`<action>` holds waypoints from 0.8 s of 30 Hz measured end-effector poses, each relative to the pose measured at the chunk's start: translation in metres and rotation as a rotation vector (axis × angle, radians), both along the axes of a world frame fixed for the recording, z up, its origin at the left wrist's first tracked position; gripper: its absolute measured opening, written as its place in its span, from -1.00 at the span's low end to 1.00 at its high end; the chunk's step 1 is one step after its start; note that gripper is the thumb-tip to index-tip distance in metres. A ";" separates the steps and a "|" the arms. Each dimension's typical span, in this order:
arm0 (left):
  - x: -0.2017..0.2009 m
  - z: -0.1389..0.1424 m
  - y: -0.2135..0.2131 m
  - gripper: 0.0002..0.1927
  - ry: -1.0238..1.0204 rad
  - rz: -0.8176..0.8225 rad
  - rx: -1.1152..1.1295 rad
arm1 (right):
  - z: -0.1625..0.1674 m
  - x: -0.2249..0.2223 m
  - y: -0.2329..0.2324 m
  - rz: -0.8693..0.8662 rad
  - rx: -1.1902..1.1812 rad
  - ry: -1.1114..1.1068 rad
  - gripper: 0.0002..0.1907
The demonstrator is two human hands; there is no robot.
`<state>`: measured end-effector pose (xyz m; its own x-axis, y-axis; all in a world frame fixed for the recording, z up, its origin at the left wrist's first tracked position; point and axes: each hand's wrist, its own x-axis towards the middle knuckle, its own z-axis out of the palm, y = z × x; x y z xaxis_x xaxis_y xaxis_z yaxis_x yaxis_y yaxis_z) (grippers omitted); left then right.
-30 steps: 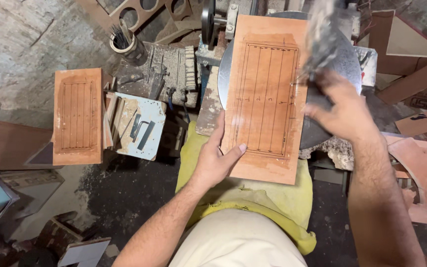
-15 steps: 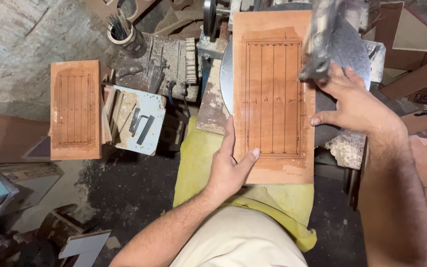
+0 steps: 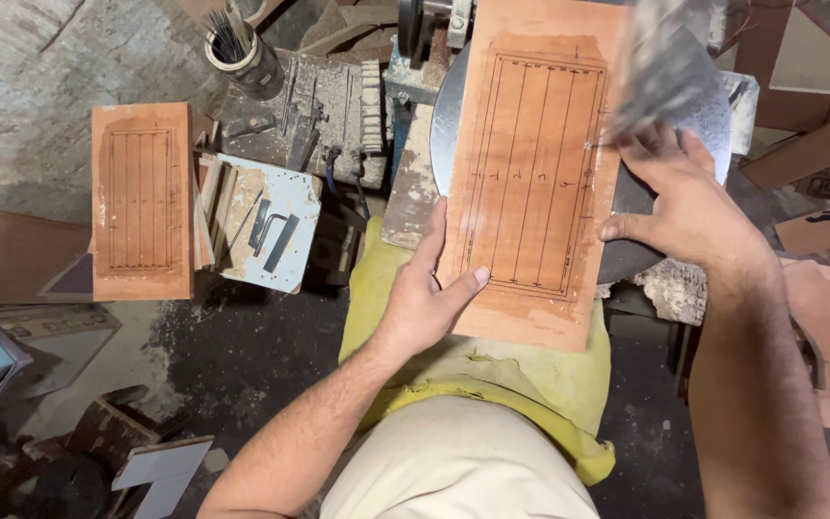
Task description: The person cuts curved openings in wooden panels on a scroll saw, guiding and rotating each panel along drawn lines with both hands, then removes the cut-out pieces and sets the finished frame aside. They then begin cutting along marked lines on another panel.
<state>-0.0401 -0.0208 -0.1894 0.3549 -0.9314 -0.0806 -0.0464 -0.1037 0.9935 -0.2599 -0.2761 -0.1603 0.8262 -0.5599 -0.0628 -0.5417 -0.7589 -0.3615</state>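
Left hand (image 3: 425,298) grips the near left edge of the marked wooden board (image 3: 535,183), flat on the round metal table (image 3: 449,120). Right hand (image 3: 689,207) presses its right edge beside the blurred saw head (image 3: 660,62); ruled lines look uncut.

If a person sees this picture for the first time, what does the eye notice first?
First, the large orange-brown board with ruled lines at top centre, lying on a round metal table. The left hand grips its lower left edge; the right hand presses its right edge. A smaller matching board lies far left.
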 end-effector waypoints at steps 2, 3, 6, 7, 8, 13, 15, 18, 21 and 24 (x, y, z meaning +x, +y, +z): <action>0.002 -0.003 -0.002 -0.05 0.008 -0.003 0.001 | -0.002 0.000 0.000 0.022 -0.025 -0.014 0.12; 0.003 -0.003 -0.001 -0.06 0.017 -0.009 -0.025 | -0.002 0.001 0.000 0.023 -0.031 -0.016 0.11; 0.006 -0.003 -0.002 -0.06 0.022 -0.034 -0.053 | -0.005 0.000 0.002 0.003 -0.045 -0.021 0.11; 0.008 -0.002 -0.002 -0.05 0.011 -0.038 -0.027 | -0.005 0.000 0.003 -0.012 -0.045 -0.022 0.12; 0.009 0.000 -0.002 -0.04 0.000 -0.040 0.000 | -0.006 0.000 0.004 -0.023 -0.043 -0.022 0.12; 0.016 0.002 -0.005 -0.02 0.003 -0.058 0.085 | -0.002 0.003 0.007 -0.014 0.004 -0.046 0.08; 0.018 0.001 -0.006 -0.03 -0.040 -0.063 0.054 | 0.000 0.005 0.009 -0.018 -0.002 -0.042 0.08; 0.018 -0.001 -0.004 -0.04 -0.070 -0.062 -0.011 | 0.002 0.006 0.012 -0.015 0.010 -0.050 0.09; 0.016 -0.002 -0.003 -0.03 -0.012 -0.059 0.033 | 0.002 0.006 0.013 -0.019 0.025 -0.056 0.06; 0.014 -0.001 -0.001 -0.03 0.015 -0.056 0.050 | -0.001 0.004 0.010 0.024 -0.025 -0.071 0.08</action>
<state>-0.0259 -0.0223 -0.1902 0.3010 -0.9444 -0.1326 -0.0390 -0.1512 0.9877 -0.2557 -0.2665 -0.1612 0.8414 -0.5403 0.0104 -0.4966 -0.7807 -0.3794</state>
